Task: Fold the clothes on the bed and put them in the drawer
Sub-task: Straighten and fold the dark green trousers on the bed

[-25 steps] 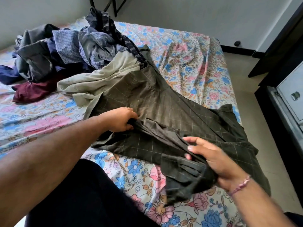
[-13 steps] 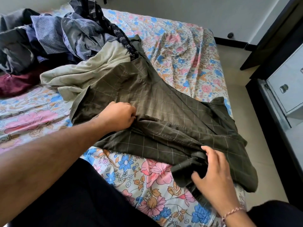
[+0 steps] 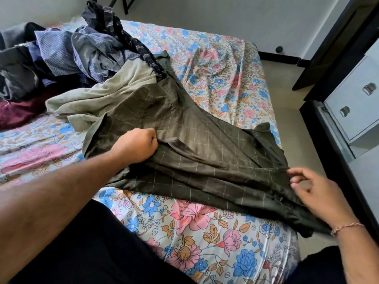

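— Nearest, at four o'clock, what is the right hand (image 3: 320,193) doing?
— Its fingers are loosely spread, the tips touching the edge of the dark green checked garment (image 3: 205,160); whether it pinches the cloth I cannot tell.
— And the left hand (image 3: 136,145)?
— At the centre, fist curled, gripping a fold of that garment, which lies spread on the floral bed (image 3: 194,232).
— Farther off?
— At ten o'clock, a heap of clothes (image 3: 78,58); at two o'clock, white drawers (image 3: 352,99).
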Tool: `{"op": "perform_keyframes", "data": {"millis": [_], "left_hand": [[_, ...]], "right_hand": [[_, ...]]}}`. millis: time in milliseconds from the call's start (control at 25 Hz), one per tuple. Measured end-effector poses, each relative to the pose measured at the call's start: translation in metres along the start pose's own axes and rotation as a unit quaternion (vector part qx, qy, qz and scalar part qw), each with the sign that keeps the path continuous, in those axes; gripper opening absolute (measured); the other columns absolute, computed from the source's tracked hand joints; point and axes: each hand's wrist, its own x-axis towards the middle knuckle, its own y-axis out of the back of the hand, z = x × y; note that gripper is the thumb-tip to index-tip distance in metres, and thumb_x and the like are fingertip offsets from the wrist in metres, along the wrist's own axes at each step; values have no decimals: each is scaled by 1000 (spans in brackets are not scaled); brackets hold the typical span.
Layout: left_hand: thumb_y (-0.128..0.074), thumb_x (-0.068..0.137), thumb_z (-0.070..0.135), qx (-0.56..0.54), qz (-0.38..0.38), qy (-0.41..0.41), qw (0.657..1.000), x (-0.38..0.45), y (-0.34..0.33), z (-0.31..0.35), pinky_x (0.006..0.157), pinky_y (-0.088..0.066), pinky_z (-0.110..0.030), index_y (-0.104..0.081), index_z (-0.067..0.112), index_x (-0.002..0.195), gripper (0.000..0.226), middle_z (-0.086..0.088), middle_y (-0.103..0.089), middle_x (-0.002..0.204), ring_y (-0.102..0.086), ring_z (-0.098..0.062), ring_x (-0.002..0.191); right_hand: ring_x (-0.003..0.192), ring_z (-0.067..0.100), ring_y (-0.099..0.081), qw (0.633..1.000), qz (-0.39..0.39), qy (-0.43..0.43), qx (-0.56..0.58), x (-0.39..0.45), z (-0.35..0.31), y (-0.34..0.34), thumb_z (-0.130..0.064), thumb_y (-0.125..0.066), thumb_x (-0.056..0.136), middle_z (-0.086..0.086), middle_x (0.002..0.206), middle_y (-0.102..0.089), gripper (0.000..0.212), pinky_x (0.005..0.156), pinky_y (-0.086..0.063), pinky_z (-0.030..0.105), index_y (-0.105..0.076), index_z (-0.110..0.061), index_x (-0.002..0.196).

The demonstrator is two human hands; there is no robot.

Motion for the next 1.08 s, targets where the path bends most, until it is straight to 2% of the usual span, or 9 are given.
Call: {"op": "perform_keyframes", "data": {"millis": [120, 280, 360, 480, 600, 720, 840, 920, 1080], "left_hand": [[-45, 99, 44, 80, -41, 0, 996, -3, -6, 1, 71, -48, -37, -58, 26, 92, 23, -5, -70, 96, -67, -34, 89], [-51, 99, 60, 61, -47, -9, 997, 0, -7, 2, 74, -53, -38, -61, 29, 92, 34, 0, -68, 92, -65, -27, 89], [-55, 100, 55, 31, -31, -57, 997, 3, -10, 8, 76, -52, -38, -60, 29, 88, 30, 0, -67, 93, -64, -25, 91], [-53, 103, 41, 7, 9, -81, 997, 4, -12, 20, 74, -51, -40, -56, 26, 82, 27, -4, -68, 89, -66, -34, 91], [-43, 104, 42, 59, 48, -36, 996, 2, -5, 14, 70, -47, -39, -59, 21, 82, 34, -8, -69, 87, -67, -39, 88], [-38, 104, 43, 112, 53, -13, 992, 0, 0, 0, 73, -49, -42, -62, 18, 90, 37, -16, -72, 97, -68, -43, 90], [-36, 104, 42, 153, 10, -7, 988, -5, -4, -1, 75, -51, -41, -63, 21, 95, 36, -13, -73, 100, -70, -39, 91], [-37, 103, 39, 198, -17, -23, 980, -7, -11, -1, 74, -52, -40, -67, 22, 98, 35, -9, -75, 101, -72, -34, 91], [-39, 102, 41, 226, -27, -3, 974, 3, -14, -6, 71, -49, -38, -68, 23, 97, 35, -4, -75, 101, -73, -31, 93]], "right_hand": [[97, 18, -66, 992, 122, 38, 7, -6, 9, -7, -32, -70, 95, -8, 112, -67, 21, 68, -50, 18, -65, -36, 115], [132, 4, -40, 966, -120, 127, -192, -31, 24, -44, -88, -53, 79, -25, 143, -38, 76, 107, -47, 42, -38, -49, 143], [138, 4, -30, 970, -104, 119, -184, -25, 27, -48, -74, -56, 87, -20, 149, -31, 77, 114, -37, 43, -35, -39, 152], [133, 21, -44, 985, 18, 63, -160, -10, 31, -34, -36, -68, 94, -7, 145, -50, 41, 109, -42, 50, -59, -33, 134], [88, 24, -64, 985, 103, 27, -133, -6, 30, -24, -10, -73, 87, -6, 96, -71, 26, 81, -54, 44, -70, -34, 96], [51, 17, -58, 995, 91, 25, -29, 6, 6, -10, -10, -69, 89, -8, 69, -70, 22, 55, -52, 36, -73, -32, 89], [62, 19, -64, 988, -14, 66, -138, 47, -1, -8, -18, -66, 94, -8, 75, -70, 22, 57, -52, 34, -69, -39, 90], [88, 18, -67, 967, -103, 65, -224, 70, 7, -14, -21, -64, 94, -14, 95, -65, 28, 75, -56, 38, -60, -49, 92], [106, 17, -57, 975, -2, 136, -177, 95, -3, -19, -21, -66, 91, -12, 111, -54, 27, 89, -51, 40, -62, -37, 113]]}}
